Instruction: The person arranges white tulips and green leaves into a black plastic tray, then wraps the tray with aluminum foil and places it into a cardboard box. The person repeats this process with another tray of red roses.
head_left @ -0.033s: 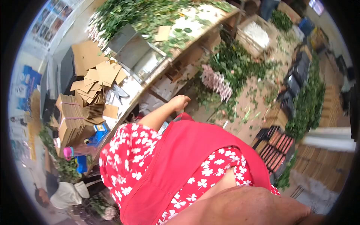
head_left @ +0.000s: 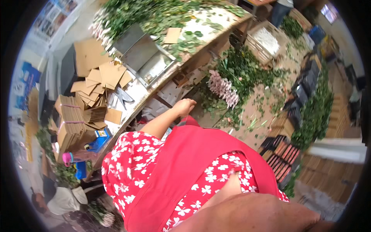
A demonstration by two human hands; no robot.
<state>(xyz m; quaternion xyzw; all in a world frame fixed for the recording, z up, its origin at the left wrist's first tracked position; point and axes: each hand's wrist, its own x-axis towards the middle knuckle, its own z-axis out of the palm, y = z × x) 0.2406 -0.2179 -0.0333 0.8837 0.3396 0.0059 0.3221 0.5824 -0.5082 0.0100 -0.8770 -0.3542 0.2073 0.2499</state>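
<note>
My left hand (head_left: 184,107) is in front of the red apron (head_left: 185,154), its arm coming out of a red sleeve with white clover shapes. Its fingers are curled closed, and the palm side is hidden, so I cannot tell whether anything is in them. It hovers near the front edge of the workbench (head_left: 131,116), apart from the things on it. Beyond it on the floor lies a bunch of pale pink flowers (head_left: 223,89) with leafy stems. Of my right hand and forearm nothing shows.
The bench carries scissors (head_left: 123,96), cardboard pieces (head_left: 112,75), bundled cardboard (head_left: 71,123), a metal box frame (head_left: 147,58) and leafy stems (head_left: 135,15). A crate (head_left: 264,42) and a black rack (head_left: 282,154) stand right. One person (head_left: 65,201) is lower left, another (head_left: 280,13) far right.
The view has tilted slightly, so more of the person at the far right shows. My left hand keeps its pose by the apron, with its fingers still curled.
</note>
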